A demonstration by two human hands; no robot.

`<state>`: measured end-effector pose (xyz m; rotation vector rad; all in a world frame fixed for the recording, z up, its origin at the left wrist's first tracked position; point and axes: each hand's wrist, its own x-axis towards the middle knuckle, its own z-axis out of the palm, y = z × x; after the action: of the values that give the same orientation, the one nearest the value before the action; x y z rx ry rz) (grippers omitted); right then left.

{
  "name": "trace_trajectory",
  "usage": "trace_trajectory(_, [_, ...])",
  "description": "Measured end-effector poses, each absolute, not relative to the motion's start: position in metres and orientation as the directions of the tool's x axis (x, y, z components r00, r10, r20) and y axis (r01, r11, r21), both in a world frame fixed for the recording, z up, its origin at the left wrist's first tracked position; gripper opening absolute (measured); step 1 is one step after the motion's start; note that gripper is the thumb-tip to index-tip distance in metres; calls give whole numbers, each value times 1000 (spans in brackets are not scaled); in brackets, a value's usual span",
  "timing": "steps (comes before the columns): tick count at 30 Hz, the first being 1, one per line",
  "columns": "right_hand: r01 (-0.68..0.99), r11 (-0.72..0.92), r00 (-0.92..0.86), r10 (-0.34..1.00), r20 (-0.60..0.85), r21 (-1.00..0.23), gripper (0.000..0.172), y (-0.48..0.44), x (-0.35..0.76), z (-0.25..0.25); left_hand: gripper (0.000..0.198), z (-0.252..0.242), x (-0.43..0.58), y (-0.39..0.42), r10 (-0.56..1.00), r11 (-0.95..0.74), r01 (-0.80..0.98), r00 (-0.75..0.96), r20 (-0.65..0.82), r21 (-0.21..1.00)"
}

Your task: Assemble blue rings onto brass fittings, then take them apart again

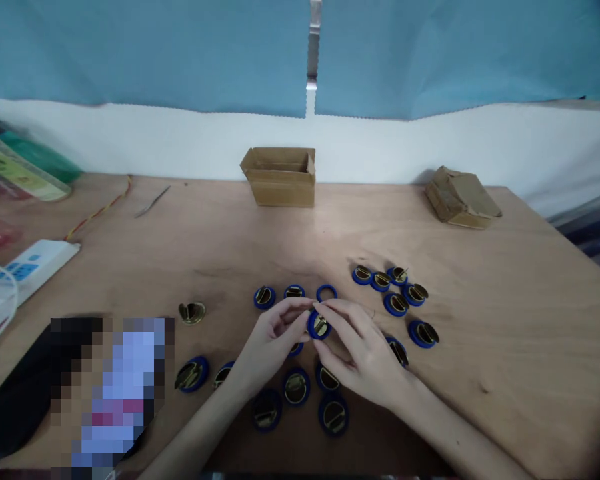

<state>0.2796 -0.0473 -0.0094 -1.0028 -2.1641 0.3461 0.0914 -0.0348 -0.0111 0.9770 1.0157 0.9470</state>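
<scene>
Between the fingertips of both hands is a small round blue-rimmed brass piece, held just above the table. My left hand is closed on its left side with thumb and fingers. On the other side, my right hand pinches it too. Just beyond the fingertips lies a bare blue ring. Several similar blue-rimmed brass pieces surround the hands, some partly hidden under them. To the left, a brass piece without a blue rim rests by itself.
At the back stand an open cardboard box and a crumpled cardboard box. A white power strip, a dark object and a blurred-out phone-like object occupy the left. Metal tweezers-like tool lies behind them.
</scene>
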Motion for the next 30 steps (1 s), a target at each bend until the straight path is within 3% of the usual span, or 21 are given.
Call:
trace_trajectory(6, [588, 674, -460, 734, 500, -448, 48, -43, 280, -8, 36, -11, 89, -36, 949, 283, -190, 195, -246, 940])
trace_trajectory(16, [579, 715, -511, 693, 510, -392, 38, -48, 280, -10, 27, -17, 87, -40, 968, 196, -26, 163, -189, 980])
trace_trajectory(22, [583, 711, -507, 696, 508, -392, 35, -46, 278, -13, 28, -14, 90, -43, 976, 151, -25, 160, -145, 988])
trace_trajectory(27, [571, 707, -493, 701, 515, -417, 44, -43, 280, -14, 32, -7, 90, -47, 971, 144, -136, 213, -114, 980])
trace_trajectory(30, [504, 692, -475, 721, 504, -516, 58, -43, 283, -10, 33, -5, 88, -46, 965, 178, -198, 224, -132, 964])
